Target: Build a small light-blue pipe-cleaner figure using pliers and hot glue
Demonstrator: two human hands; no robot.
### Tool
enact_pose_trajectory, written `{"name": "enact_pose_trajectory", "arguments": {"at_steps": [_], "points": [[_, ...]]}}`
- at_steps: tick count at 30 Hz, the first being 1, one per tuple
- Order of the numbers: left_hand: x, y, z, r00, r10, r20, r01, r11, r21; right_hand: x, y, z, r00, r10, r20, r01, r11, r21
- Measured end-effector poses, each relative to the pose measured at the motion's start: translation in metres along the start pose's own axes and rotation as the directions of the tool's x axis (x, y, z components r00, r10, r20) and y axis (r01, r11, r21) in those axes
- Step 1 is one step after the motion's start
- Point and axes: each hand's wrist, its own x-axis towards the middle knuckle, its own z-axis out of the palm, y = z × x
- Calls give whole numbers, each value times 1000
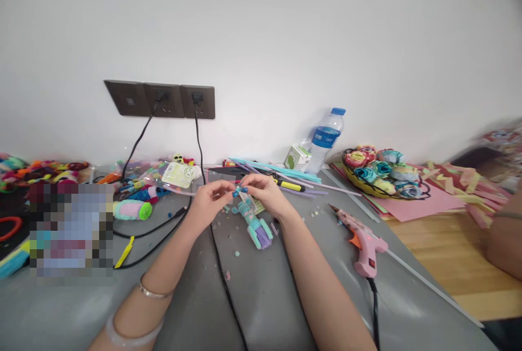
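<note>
Left hand: The left hand (209,205) pinches at a small light-blue piece (240,191), thumb and forefinger closed.
Right hand: The right hand (267,193) meets it from the other side, fingertips also closed on the piece, its exact shape too small to tell.
Chenille figure: A teal-and-purple chenille figure (253,226) shows just below the fingertips over the gray tabletop (183,313); whether it joins the piece cannot be told.
Handling: Both look light, soft and grippy rather than slippery; the piece probably crushes easily, suiting an edge pinch, the figure a hold around its thicker body.
Glue gun: A pink hot-glue gun (365,247) lies right of the hands.
</note>
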Motion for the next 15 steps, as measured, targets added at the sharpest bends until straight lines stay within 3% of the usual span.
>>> {"name": "enact_pose_trajectory", "arguments": {"at_steps": [5,10,12,15], "points": [[1,9,-6,989,52,141,-55,998,16,-3,0,-4,990,80,114,-88,994,61],[-1,14,-5,972,58,227,-73,996,60,-7,-5,-7,948,202,247,-233,967,103],[-1,14,-4,973,53,225,-70,995,66,-7,-5,-6,950,196,243,-232,964,129],[-1,10,-3,983,64,171,-80,993,83,-4,-2,-4,981,125,146,-146,979,142]]}}
